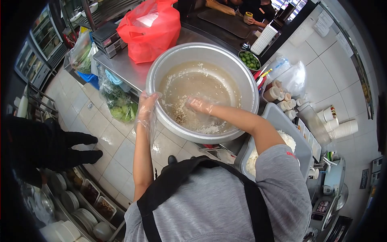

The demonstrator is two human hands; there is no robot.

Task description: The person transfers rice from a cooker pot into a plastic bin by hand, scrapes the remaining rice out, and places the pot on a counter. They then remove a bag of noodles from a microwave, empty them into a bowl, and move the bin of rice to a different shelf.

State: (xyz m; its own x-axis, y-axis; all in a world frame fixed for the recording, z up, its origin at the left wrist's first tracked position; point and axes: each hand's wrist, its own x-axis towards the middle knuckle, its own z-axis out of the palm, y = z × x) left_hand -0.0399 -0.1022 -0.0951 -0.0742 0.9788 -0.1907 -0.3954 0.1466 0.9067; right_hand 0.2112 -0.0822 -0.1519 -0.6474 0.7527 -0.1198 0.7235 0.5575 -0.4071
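Observation:
A large round metal pot [165,54] stands in front of me, holding cloudy water with white grains that look like rice. My left hand [148,103], in a clear plastic glove, grips the near left rim. Inside the pot, my gloved right hand [198,105] has its fingers curled at a clump of wet rice [182,113] on the left side. Grains cling to the inner wall, and some lie near the front. Right of the pot, partly behind my right arm, a grey tub [242,159] holds more white rice [288,140].
A red bag [149,30] sits on the steel counter [121,72] behind the pot. Bagged greens [121,109] hang at its left edge. Green limes [249,60] and stacked cups [264,39] stand to the right. Another person [36,145] is at left; a co-worker's hand [249,19] holds a jar.

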